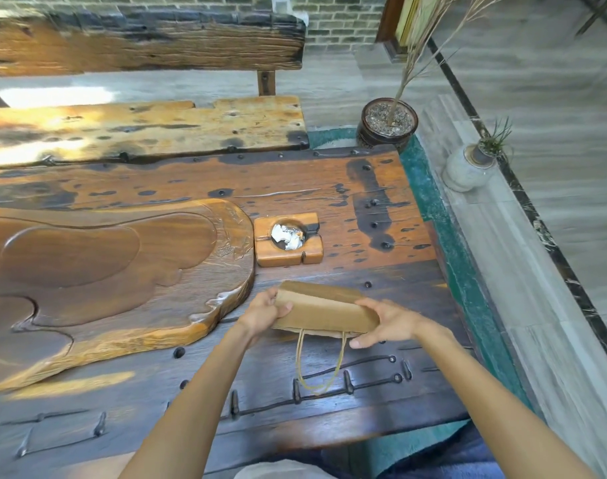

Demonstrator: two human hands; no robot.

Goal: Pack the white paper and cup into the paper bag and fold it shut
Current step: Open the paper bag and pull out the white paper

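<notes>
Left hand: the left hand (264,311) gripped the left end of the paper bag (324,311), thumb lying on the front face, the other fingers hidden behind the bag.
Right hand: the right hand (386,321) held the bag's right end, thumb reaching under the lower edge, fingers curled over the top; their tips were cut off from sight by the bag.
Paper bag: brown, folded over at the top, held between both hands near the right edge of the surface (329,188); whether its underside touched the wood could not be told.
Handle: a twine loop (316,368) hung from the bag's lower edge toward the near edge of the surface.
White paper and cup: neither could be seen; the bag's inside was closed from view.
Ashtray: a small wooden block (288,238) with a round hollow stood beyond the bag, holding crumpled whitish scraps too blurred to name.
Tray: a large carved wooden tray (105,271) lay toward the left edge, its left part cut off by the frame.
Bench: a plank bench (143,126) stood beyond the far edge.
Floor: a dark pot (386,124) with dry stems and a pale vase (468,169) stood off the far right corner.
</notes>
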